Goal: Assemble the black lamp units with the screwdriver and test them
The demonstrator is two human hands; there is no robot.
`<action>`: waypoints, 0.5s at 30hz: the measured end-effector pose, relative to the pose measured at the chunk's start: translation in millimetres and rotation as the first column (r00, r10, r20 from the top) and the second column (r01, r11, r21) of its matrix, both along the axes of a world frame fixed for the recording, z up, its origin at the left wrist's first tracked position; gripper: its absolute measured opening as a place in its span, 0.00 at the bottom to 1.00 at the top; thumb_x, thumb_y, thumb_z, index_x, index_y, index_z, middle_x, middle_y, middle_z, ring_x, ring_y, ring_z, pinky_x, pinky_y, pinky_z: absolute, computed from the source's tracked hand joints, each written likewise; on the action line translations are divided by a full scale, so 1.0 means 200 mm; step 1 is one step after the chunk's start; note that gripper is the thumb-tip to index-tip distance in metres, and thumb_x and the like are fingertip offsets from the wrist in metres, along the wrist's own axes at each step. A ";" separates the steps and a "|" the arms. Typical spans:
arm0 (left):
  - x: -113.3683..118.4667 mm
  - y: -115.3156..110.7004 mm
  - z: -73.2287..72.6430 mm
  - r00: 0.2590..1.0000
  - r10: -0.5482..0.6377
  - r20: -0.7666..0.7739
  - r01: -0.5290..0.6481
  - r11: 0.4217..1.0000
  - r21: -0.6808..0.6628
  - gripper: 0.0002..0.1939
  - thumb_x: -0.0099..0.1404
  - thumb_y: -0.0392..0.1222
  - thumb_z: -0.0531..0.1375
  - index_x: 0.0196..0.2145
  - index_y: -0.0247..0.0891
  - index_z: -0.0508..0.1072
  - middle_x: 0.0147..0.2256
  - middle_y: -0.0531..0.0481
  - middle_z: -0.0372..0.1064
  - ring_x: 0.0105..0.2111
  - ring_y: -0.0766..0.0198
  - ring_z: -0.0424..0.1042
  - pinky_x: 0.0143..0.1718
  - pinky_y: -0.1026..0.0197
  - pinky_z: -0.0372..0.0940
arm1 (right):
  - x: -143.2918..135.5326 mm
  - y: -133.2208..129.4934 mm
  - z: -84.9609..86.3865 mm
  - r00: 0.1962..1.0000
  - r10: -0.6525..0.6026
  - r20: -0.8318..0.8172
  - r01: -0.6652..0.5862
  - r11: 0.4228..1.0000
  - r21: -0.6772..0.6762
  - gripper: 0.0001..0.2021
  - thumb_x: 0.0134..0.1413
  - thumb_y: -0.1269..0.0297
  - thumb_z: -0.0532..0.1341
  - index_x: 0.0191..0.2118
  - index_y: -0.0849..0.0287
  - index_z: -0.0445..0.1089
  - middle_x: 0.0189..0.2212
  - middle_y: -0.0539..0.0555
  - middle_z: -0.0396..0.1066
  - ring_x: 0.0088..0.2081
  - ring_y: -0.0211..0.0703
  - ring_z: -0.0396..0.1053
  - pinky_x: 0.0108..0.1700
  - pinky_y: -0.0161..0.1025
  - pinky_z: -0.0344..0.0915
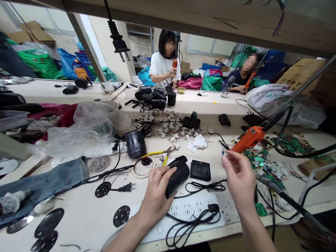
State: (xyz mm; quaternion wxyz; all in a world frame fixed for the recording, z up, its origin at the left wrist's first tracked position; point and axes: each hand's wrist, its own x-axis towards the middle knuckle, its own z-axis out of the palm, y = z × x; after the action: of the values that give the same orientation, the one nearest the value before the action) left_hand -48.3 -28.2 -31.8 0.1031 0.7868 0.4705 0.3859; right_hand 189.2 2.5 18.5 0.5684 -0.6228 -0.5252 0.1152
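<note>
My left hand (156, 190) is wrapped round a black plastic housing (178, 176), tilted above the white power strip (193, 206). My right hand (240, 178) pinches a small blue-and-white piece (223, 152) between thumb and fingertips; its kind is too small to tell. Just behind that hand hangs an orange electric screwdriver (248, 139), its tip hidden. Between my hands lies a square black part (200, 170) beside a coiled black cord (206, 187). Yellow-handled cutters (160, 153) and a roll of tape (135, 171) lie behind my left hand.
Green circuit boards (265, 161) with wires are heaped at right. A slotted black housing (135, 144), plastic bags (91, 119) and a dish of screws (99, 163) stand left. Black discs (121, 216) lie in front. A plug (119, 42) hangs overhead. Two people (165, 66) sit opposite.
</note>
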 end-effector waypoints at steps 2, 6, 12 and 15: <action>-0.01 0.00 -0.02 0.999 -0.008 -0.033 0.008 1.000 -0.005 0.32 0.59 0.29 0.57 0.59 0.44 0.55 0.50 0.41 0.60 0.52 0.49 0.59 0.53 0.42 0.61 | 0.06 0.03 0.01 0.983 -0.175 -0.051 0.181 0.972 0.150 0.16 0.52 0.56 0.63 0.45 0.58 0.68 0.41 0.57 0.67 0.39 0.44 0.68 0.42 0.44 0.68; -0.01 -0.01 -0.03 1.000 0.007 -0.023 -0.008 1.000 -0.027 0.31 0.59 0.31 0.59 0.59 0.44 0.56 0.51 0.41 0.60 0.52 0.49 0.60 0.53 0.43 0.62 | 0.15 0.13 0.01 0.937 -0.330 -0.113 0.349 0.900 0.261 0.23 0.48 0.57 0.66 0.48 0.60 0.64 0.44 0.60 0.64 0.41 0.46 0.68 0.41 0.46 0.69; 0.02 -0.02 0.02 0.997 0.016 0.074 -0.012 0.998 -0.054 0.33 0.56 0.36 0.64 0.57 0.43 0.58 0.50 0.42 0.61 0.52 0.50 0.62 0.53 0.45 0.63 | 0.20 0.22 -0.02 0.924 -0.368 -0.108 0.383 0.890 0.246 0.32 0.44 0.54 0.68 0.53 0.62 0.60 0.51 0.65 0.61 0.47 0.52 0.67 0.45 0.52 0.69; 0.01 -0.02 0.03 0.997 -0.007 0.081 0.008 1.000 -0.012 0.32 0.57 0.37 0.64 0.57 0.43 0.58 0.50 0.42 0.61 0.52 0.51 0.62 0.53 0.45 0.63 | 0.15 0.14 -0.01 0.908 -0.414 -0.068 0.415 0.861 0.294 0.26 0.50 0.55 0.65 0.52 0.61 0.60 0.49 0.64 0.61 0.46 0.53 0.66 0.47 0.54 0.66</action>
State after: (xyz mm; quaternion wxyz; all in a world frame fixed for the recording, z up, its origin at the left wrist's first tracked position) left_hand -46.0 -31.4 -26.1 0.1286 0.7716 0.4654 0.4142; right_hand 219.1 29.6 15.8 0.6687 -0.6267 -0.3898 -0.0904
